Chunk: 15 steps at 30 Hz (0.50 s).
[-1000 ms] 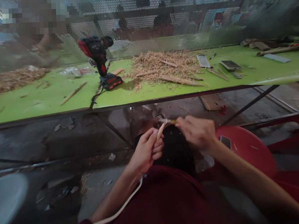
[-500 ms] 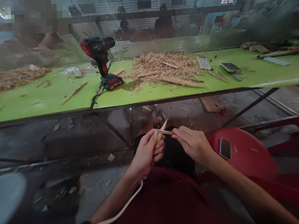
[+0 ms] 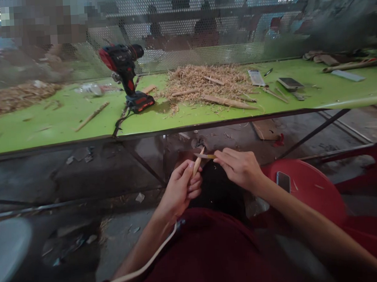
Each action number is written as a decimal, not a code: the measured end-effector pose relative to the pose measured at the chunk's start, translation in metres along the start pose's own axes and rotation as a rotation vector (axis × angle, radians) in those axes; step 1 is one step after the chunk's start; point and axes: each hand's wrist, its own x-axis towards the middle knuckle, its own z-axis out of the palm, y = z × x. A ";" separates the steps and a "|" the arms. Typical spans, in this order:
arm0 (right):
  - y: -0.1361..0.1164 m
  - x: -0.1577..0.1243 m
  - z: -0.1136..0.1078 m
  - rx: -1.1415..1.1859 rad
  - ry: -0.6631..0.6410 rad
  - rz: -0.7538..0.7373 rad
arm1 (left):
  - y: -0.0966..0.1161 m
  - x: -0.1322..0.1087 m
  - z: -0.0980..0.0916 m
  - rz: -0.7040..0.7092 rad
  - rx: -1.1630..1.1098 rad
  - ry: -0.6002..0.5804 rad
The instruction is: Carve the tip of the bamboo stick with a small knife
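Note:
My left hand (image 3: 181,187) is closed round a short pale wooden stick (image 3: 197,162) that points up and away from me. My right hand (image 3: 239,168) pinches a small knife (image 3: 205,156) with a yellowish handle; its blade lies across the stick just below the tip. Both hands hover over my lap, in front of the near edge of the green table (image 3: 64,122).
A red and black cordless drill (image 3: 126,77) stands on the green table beside a heap of wood shavings (image 3: 204,83) and loose sticks. A phone (image 3: 283,181) lies on a red plastic stool (image 3: 307,189) to my right. Perforated metal mesh backs the table.
The knife has gone from beyond the stick's tip back to lying across it near the top. Both hands shifted slightly down, then up and left.

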 end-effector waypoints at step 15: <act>-0.029 -0.004 0.001 0.110 -0.027 0.047 | -0.005 0.001 0.003 0.019 -0.043 0.003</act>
